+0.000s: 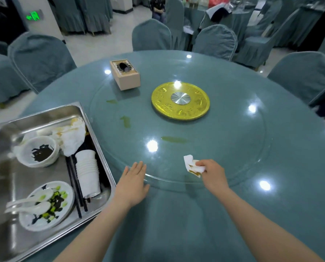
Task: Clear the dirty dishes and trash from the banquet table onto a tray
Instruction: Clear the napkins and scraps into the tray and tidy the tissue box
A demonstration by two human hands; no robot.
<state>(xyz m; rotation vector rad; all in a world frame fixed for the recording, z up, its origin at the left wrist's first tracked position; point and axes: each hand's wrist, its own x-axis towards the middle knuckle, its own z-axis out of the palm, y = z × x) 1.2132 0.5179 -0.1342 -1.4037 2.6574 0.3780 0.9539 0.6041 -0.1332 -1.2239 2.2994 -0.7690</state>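
Right hand [212, 172] pinches a crumpled, brown-stained napkin [192, 165] between thumb and fingertips, at the near edge of the glass turntable [233, 148] on the round tabletop [176, 214]. Left hand [134, 183] lies flat, fingers straight, on the turntable rim, holding nothing.

We judge the step in hand to be trash pickup: the napkin looks like the last loose piece, and the job is close to finished. Next it has to travel left, across our own left arm, to the steel tray [6, 214] at the tabletop's left edge.

Tray already carries:
- bowl [38, 153] with dark residue
- plate [44, 205] with green and dark scraps, two white spoons [31, 205] lying on it
- stack of white cups [87, 173] on its side
- black chopsticks [75, 188] alongside the cups
- a wad of used napkins [71, 138] at the far end

Open room for the drop looks best in the bare near-left corner.

Outward we note greenish smears [174, 139] on the glass, a gold hub [180, 101] at the turntable's centre, a tissue box [125, 74] beyond it, and covered chairs [40, 59] around. Nothing blocks the path but the left arm.
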